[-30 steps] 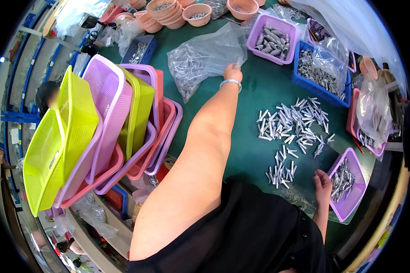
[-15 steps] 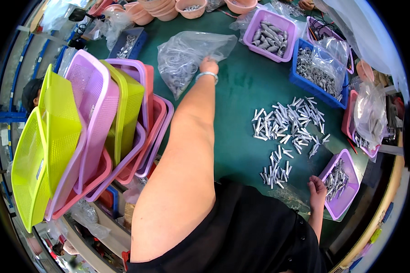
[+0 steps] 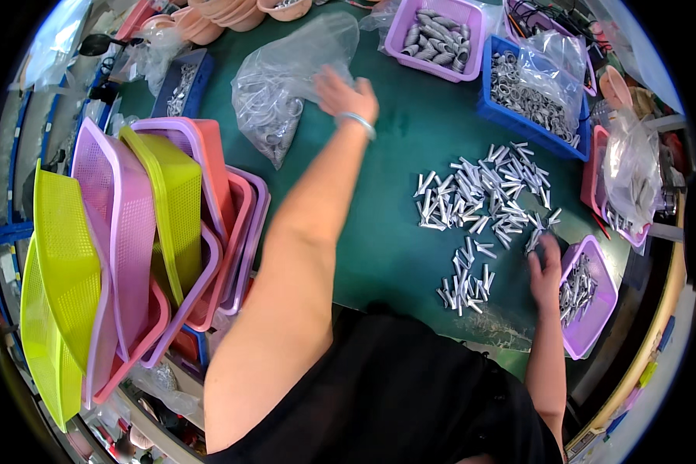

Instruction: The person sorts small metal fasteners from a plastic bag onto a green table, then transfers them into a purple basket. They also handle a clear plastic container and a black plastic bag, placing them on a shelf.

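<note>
Green table point(image 3: 394, 232) strewn with silver tubes point(image 3: 483, 201), stacked baskets point(image 3: 131, 232) alongside; left hand point(image 3: 346, 93) spread on plastic bag point(image 3: 286, 77).

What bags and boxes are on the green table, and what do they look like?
Clear plastic bag: far side, crumpled, under left hand.
Purple bin: far side, rectangular.
Blue bin: far right, clear liner.
Small purple tray: beside right hand.

Two hands point(image 3: 346, 91) point(image 3: 547, 267), two purple trays point(image 3: 441, 39) point(image 3: 588, 298) of metal parts, one blue tray point(image 3: 533, 97), one clear plastic bag point(image 3: 286, 73), two yellow baskets point(image 3: 174, 197) point(image 3: 58, 263), one wrist bangle point(image 3: 357, 121)
</note>
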The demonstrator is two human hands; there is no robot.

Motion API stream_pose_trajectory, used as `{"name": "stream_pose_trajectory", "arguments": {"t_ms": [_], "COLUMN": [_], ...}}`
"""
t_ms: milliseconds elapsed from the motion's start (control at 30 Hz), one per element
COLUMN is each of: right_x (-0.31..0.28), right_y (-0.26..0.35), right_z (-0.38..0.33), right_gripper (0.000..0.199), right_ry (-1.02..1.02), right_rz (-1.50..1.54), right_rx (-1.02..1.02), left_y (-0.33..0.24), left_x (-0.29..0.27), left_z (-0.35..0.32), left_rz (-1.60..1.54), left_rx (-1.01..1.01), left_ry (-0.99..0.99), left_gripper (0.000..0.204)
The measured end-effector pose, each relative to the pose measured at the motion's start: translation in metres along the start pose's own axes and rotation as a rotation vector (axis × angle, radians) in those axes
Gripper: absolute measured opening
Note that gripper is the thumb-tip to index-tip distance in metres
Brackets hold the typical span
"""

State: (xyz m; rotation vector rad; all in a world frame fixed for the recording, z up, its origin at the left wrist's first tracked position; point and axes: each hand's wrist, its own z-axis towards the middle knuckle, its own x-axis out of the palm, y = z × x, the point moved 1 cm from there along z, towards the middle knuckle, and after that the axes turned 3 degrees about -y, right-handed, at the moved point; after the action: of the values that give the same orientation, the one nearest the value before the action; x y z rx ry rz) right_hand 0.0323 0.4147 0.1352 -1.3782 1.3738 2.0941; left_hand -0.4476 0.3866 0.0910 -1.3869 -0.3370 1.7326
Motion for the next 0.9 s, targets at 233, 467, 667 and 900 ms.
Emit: {"name": "stream_pose_trajectory", "arguments": {"t_ms": [233, 467, 667, 900], "right_x": [0.053, 0.080, 0.087, 0.072], "right_y": [-0.079, -0.054, -0.007, 0.021], "right_z": [0.090, 0.098, 0.074, 0.014], "right_gripper": [0.056, 0.059, 0.052, 0.055], "right_ry": [-0.303, -0.158, -0.121, 0.022], "right_rz": [-0.331, -0.373, -0.170, 0.025], "right_rx": [0.191, 0.170, -0.038, -0.196], "left_y": [-0.065, -0.085, -0.085, -0.069], "left_x": [-0.002, 0.023, 0.028, -0.016], "left_z": [-0.154, -0.183, -0.213, -0.225], "left_rz": [-0.154, -0.186, -0.163, -0.235], "left_rx": [0.637, 0.588, 0.713, 0.777], "left_ry": [0.644, 0.834, 0.712, 0.902], "left_gripper": [0.068, 0.065, 0.044, 0.042]}}
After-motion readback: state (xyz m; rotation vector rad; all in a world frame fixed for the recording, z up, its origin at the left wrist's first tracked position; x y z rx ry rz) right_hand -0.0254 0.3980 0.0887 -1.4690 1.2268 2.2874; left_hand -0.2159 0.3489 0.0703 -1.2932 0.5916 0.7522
